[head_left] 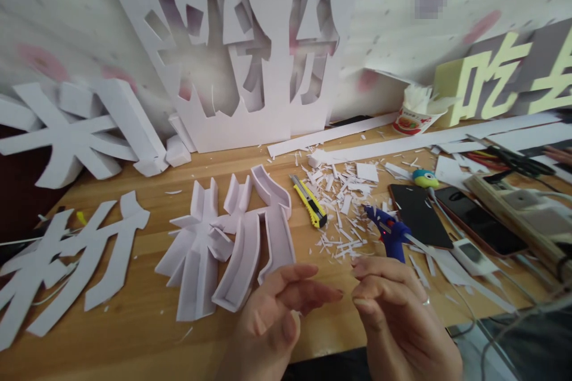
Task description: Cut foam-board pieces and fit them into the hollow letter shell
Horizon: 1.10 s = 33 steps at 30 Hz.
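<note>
My left hand (279, 315) is over the table's front edge with its fingers curved and apart, nothing visible in it. Beside it, my right hand (397, 309) has thumb and fingertips pinched together; anything between them is too small or hidden to make out. A ring shows on a right finger. Just beyond my left hand lies a white foam-board character (196, 286) with raised side walls and an open top. A blue hot glue gun (386, 229) with a red light lies beyond my right hand. Near the middle rests a yellow utility knife (309, 199).
White foam scraps (344, 202) litter the centre. Flat cut-out characters (111, 250) lie left, with a thick built-up one (75, 137) behind. A cut-out foam sheet (277, 125) leans at the back. Right are two phones (420, 214), a power strip (522, 220), cables and a paper tub (409, 122).
</note>
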### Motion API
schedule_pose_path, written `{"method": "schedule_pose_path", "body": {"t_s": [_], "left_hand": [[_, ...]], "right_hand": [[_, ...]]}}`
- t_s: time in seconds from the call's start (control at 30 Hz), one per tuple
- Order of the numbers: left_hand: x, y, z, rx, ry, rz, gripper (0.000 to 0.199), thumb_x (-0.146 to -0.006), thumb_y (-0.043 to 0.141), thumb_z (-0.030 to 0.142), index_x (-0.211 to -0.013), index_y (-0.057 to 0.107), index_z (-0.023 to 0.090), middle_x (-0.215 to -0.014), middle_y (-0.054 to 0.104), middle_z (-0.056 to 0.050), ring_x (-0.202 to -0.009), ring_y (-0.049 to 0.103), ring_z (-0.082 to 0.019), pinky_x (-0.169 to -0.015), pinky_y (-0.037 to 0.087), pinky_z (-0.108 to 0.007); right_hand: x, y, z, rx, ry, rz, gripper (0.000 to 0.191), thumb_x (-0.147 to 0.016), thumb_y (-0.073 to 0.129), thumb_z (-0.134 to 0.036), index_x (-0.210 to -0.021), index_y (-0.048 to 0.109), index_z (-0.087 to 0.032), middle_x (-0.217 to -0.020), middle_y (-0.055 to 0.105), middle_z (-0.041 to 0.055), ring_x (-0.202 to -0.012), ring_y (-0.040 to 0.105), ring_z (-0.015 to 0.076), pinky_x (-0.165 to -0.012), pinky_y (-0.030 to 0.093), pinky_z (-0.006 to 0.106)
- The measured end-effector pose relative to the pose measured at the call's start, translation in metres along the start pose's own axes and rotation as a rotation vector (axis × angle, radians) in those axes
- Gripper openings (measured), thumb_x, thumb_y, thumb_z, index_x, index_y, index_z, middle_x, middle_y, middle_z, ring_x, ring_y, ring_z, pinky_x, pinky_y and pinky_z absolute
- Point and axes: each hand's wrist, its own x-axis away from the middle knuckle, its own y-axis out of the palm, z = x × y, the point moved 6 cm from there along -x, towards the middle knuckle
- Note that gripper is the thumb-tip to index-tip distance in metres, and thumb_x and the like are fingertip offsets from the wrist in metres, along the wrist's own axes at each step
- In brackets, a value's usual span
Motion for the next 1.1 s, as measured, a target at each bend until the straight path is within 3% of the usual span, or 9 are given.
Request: {"method": "schedule_pose_path", "body": {"t_s": [0.23,0.4,0.57,0.73,0.87,1.0,1.1], "left_hand": [[-0.002,0.003,0.001,0.019,-0.019,0.019,0.044,-0.082,0.079,0.047,-0.120,0.071,0.025,-0.111,0.079,-0.005,-0.112,0.069,-0.021,-0.105,0.044,-0.034],[-0.005,0.006,0.000,0.067,-0.012,0.038,0.045,-0.079,0.081,0.047,-0.117,0.073,0.023,-0.110,0.079,-0.006,-0.108,0.070,-0.019,-0.099,0.047,-0.029],[-0.006,0.009,-0.005,0.113,-0.039,-0.012,0.048,-0.079,0.082,0.045,-0.121,0.071,0.025,-0.112,0.079,-0.004,-0.109,0.069,-0.016,-0.100,0.045,-0.027],[-0.007,0.013,-0.007,0.146,-0.061,-0.028,0.049,-0.078,0.083,0.045,-0.121,0.070,0.025,-0.110,0.079,-0.004,-0.107,0.070,-0.015,-0.098,0.045,-0.026],[-0.009,0.005,-0.012,0.127,-0.054,0.026,0.067,-0.065,0.090,0.050,-0.122,0.069,0.024,-0.115,0.075,-0.006,-0.108,0.067,-0.018,-0.098,0.047,-0.028],[-0.009,-0.003,-0.019,0.151,-0.062,0.059,0.082,-0.050,0.097,0.050,-0.123,0.069,0.024,-0.114,0.071,-0.005,-0.105,0.065,-0.019,-0.095,0.049,-0.027],[-0.009,-0.009,-0.019,0.112,-0.069,0.141,0.063,-0.062,0.093,0.044,-0.117,0.071,0.025,-0.109,0.069,-0.003,-0.106,0.064,-0.019,-0.097,0.048,-0.028]], "right_hand": [[-0.001,0.003,0.005,-0.047,0.002,-0.031,0.015,-0.096,0.059,-0.020,-0.108,0.068,-0.022,-0.098,0.064,0.0046,-0.093,0.063,0.0179,-0.074,0.055,0.028],[-0.001,0.005,0.007,-0.009,-0.040,-0.019,0.019,-0.087,0.068,-0.008,-0.097,0.070,-0.023,-0.096,0.064,0.0031,-0.089,0.063,0.0176,-0.072,0.054,0.030],[0.002,-0.001,0.003,0.071,-0.113,0.119,0.021,-0.084,0.068,-0.006,-0.093,0.072,-0.024,-0.089,0.061,0.0007,-0.083,0.062,0.0174,-0.068,0.052,0.032],[0.009,0.000,0.002,0.087,-0.086,0.152,0.015,-0.088,0.066,-0.012,-0.091,0.070,-0.026,-0.088,0.057,0.0019,-0.085,0.061,0.0197,-0.069,0.054,0.036],[0.010,0.001,-0.004,-0.062,0.006,0.209,0.008,-0.094,0.064,-0.023,-0.089,0.069,-0.026,-0.087,0.055,0.0028,-0.088,0.059,0.0205,-0.074,0.053,0.037],[0.007,0.016,-0.014,-0.236,0.072,0.015,0.010,-0.096,0.065,-0.032,-0.091,0.073,-0.027,-0.095,0.061,0.0045,-0.092,0.061,0.0199,-0.076,0.057,0.035],[0.008,0.027,-0.016,-0.289,0.135,-0.105,0.015,-0.096,0.064,-0.037,-0.090,0.076,-0.030,-0.094,0.066,0.0050,-0.090,0.065,0.0203,-0.076,0.059,0.036]]}}
